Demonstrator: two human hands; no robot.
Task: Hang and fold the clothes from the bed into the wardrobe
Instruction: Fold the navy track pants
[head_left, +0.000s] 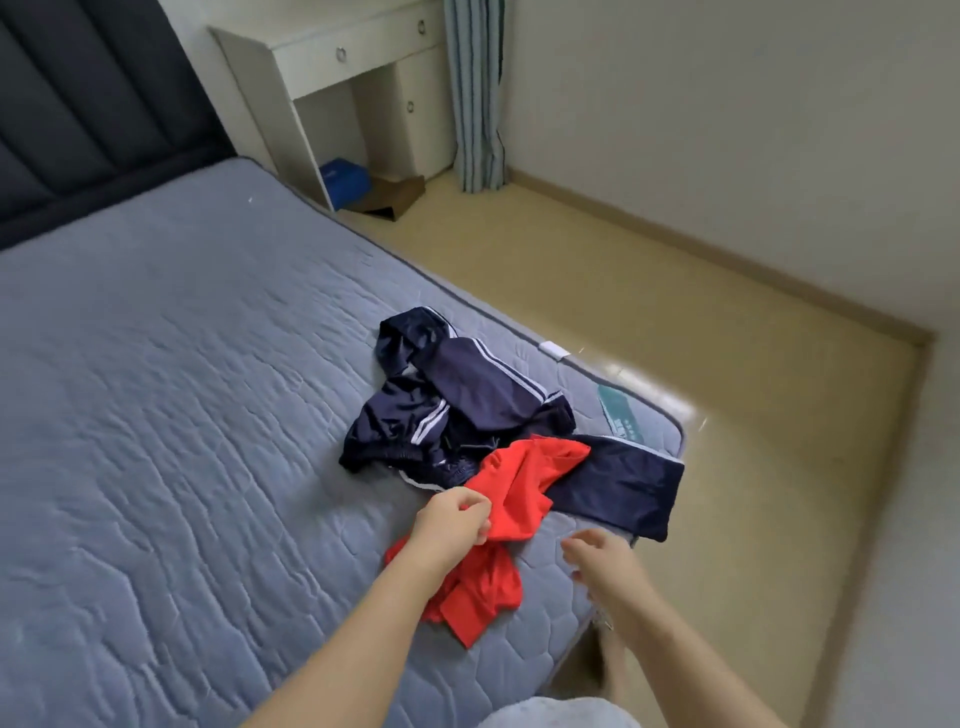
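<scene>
A crumpled red garment (511, 499) lies near the right corner of the grey quilted mattress (171, 395). Behind and beside it lies navy sportswear with white stripes (467, 400), one piece reaching the mattress edge. My left hand (454, 519) pinches the red garment at its left edge, fingers curled on the cloth. My right hand (597, 558) hovers just right of the red garment above the mattress edge, fingers loosely bent and holding nothing. No wardrobe is in view.
A dark padded headboard (78, 104) stands at the back left. A white desk with drawers (332, 67) stands beyond the bed, a blue object (343, 179) and a brown box beneath it. A striped curtain (475, 93) hangs beside it. Beige floor (675, 364) runs along the bed's right side.
</scene>
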